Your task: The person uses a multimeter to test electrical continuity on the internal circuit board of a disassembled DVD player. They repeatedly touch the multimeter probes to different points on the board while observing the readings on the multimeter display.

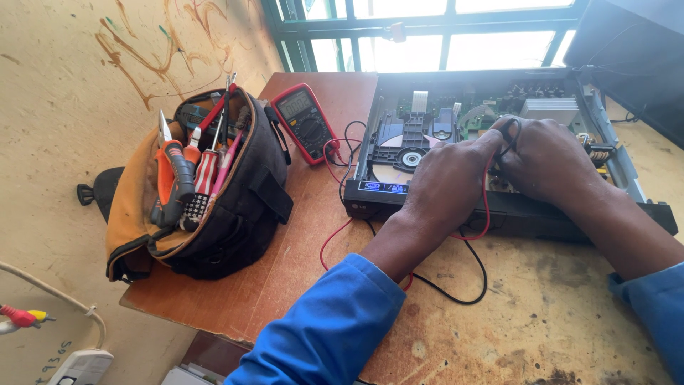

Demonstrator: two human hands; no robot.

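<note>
An opened black disc player (427, 201) lies on the wooden table (299, 235), its drive and circuit boards bare. My left hand (449, 182) reaches into its middle with the fingers curled on a red test lead (486, 207). My right hand (545, 160) rests beside it inside the case, fingers closed on a black probe lead (509, 132). Red and black wires (470, 285) loop over the table back to a red multimeter (306, 122) at the player's left.
A black and tan tool bag (214, 207) with pliers and screwdrivers stands at the table's left edge. A white power strip (82, 367) and cable lie on the floor at the lower left. A barred window (427, 36) is behind the table.
</note>
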